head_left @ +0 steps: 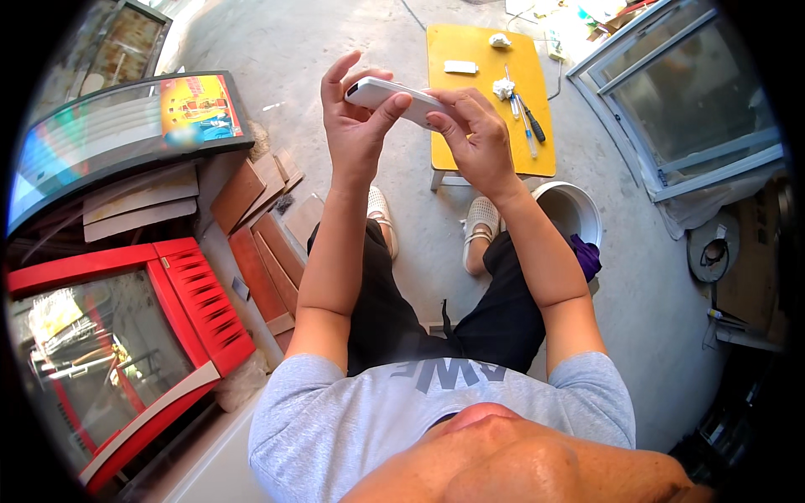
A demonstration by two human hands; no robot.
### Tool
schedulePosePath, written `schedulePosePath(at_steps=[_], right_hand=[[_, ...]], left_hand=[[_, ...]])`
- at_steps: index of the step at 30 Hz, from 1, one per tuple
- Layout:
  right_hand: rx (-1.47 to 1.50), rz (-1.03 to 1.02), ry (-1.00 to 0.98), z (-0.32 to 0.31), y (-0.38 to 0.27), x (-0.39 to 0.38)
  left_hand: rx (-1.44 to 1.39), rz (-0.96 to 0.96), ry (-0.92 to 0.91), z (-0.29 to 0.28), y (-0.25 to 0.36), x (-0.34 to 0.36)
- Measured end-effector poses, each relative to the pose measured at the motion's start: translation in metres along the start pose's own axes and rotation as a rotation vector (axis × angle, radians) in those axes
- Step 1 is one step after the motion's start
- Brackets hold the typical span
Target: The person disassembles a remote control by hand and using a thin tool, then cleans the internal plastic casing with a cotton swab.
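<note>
Held up in front of me is a slim white phone-shaped device (418, 110) with rounded corners and a dark end. My left hand (354, 121) grips its left part, thumb on the near face and some fingers raised behind. At its right end, my right hand (480, 138) pinches it between thumb and fingers. Beyond my hands stands a low yellow table (457, 105). On it lie a small white rectangular piece (460, 67), crumpled white tissue (503, 88), a dark-handled screwdriver (535, 126) and thin blue-and-clear pen-like tools (527, 130).
A white bucket (591, 205) with a purple cloth (585, 257) stands right of my legs. Brown boards (267, 260) and a red glass-fronted cabinet (189, 289) are at left. A framed window panel (679, 109) leans at right.
</note>
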State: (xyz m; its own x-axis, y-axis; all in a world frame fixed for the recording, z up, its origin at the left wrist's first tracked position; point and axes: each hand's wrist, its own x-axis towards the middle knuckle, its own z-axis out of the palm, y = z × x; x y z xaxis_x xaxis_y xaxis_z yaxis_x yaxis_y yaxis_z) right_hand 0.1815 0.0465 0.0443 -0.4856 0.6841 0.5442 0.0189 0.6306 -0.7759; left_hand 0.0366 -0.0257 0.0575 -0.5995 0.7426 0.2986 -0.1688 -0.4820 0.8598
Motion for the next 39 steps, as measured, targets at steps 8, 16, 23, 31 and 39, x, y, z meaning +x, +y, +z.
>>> schedulePosePath(at_steps=[8, 16, 23, 31, 39], right_hand=[[-0.487, -0.258, 0.057, -0.04, -0.067, -0.061], [-0.304, -0.176, 0.052, -0.052, -0.13, -0.142], [-0.304, -0.123, 0.037, -0.049, -0.16, -0.177], [-0.317, -0.142, 0.081, -0.049, -0.172, -0.198], [-0.27, -0.084, 0.037, -0.055, -0.181, -0.214]], left_hand=[[0.349, -0.054, -0.37, -0.017, 0.059, -0.073], [0.242, -0.179, -0.251, -0.006, 0.106, -0.18], [0.33, -0.205, -0.369, -0.027, 0.126, -0.216], [0.352, -0.159, -0.379, -0.021, 0.132, -0.237], [0.496, -0.173, -0.399, -0.019, 0.138, -0.25]])
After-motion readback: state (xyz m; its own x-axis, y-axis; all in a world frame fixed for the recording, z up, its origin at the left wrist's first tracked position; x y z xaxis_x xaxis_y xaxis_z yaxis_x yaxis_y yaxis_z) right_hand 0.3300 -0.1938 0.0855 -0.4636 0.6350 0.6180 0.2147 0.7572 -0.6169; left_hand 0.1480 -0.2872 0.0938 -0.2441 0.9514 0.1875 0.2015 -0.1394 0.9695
